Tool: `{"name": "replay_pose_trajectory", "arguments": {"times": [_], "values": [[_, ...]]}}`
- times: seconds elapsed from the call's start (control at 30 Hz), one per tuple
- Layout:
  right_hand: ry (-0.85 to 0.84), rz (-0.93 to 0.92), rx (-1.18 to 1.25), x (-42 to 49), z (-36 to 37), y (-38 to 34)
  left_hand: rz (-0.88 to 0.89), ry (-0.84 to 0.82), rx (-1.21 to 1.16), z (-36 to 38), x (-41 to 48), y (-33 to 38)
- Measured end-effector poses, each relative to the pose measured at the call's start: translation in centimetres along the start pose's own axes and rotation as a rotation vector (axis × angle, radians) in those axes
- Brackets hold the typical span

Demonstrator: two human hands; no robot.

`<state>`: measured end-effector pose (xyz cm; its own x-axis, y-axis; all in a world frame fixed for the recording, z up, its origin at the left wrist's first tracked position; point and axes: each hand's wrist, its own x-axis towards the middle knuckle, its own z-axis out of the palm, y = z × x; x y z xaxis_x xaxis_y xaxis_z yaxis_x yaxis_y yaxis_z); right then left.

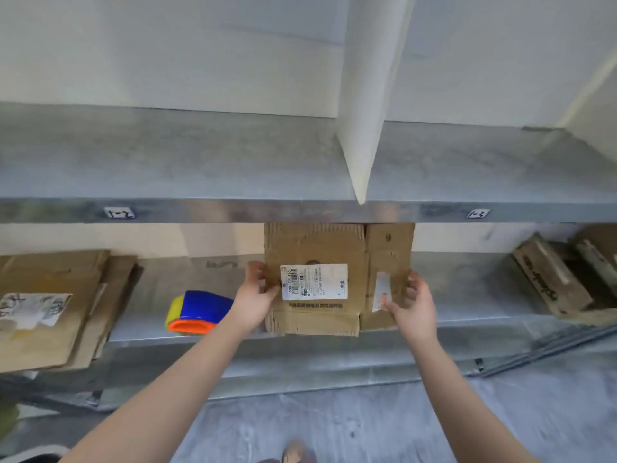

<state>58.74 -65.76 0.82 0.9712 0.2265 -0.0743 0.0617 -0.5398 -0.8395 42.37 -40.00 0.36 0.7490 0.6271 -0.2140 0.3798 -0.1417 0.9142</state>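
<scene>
Seemingly the work is at an early stage. From the head view, a flattened cardboard box (317,243) sits in the middle of the frame, at the front of the lower shelf (467,285), with its near edge overhanging the shelf lip. The left hand (255,295) grips the box's left edge, fingers curled behind it and thumb on the face. The right hand (414,305) pinches the right edge beside a small torn sticker (382,290). The box is not yet opened out or taped. The tape dispenser (200,310), left of centre, lies untouched on the shelf. So forming and sealing, if that is the aim, would be left to do. One frame cannot settle whether the box is being lifted off the shelf or set down on it.

The box's top edge is hidden behind the front rail of the upper shelf (233,212). The printing on the shipping label (314,281) is too small to read. The cardboard stack (50,295) at lower left is cut off by the frame edge. The brown items (561,279) at right are blurred; cardboard or wood, I cannot say.
</scene>
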Motion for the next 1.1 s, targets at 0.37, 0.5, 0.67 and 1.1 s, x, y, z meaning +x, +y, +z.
{"name": "replay_pose_trajectory", "arguments": {"times": [0.37,0.5,0.67,1.1], "values": [[-0.269,-0.047,0.032,2.8,0.6,1.0,0.063,-0.16,0.147,2.9,0.5,-0.8],[-0.376,-0.11,0.09,2.2,0.0,0.8,0.215,-0.119,0.341,3.3,-0.4,-1.2],[-0.253,-0.106,0.073,1.5,-0.5,2.3,0.278,-0.17,0.339,4.8,-2.5,0.6],[-0.38,-0.292,0.215,1.0,-3.2,0.5,0.387,0.001,0.319,6.1,-4.7,3.2]]}}
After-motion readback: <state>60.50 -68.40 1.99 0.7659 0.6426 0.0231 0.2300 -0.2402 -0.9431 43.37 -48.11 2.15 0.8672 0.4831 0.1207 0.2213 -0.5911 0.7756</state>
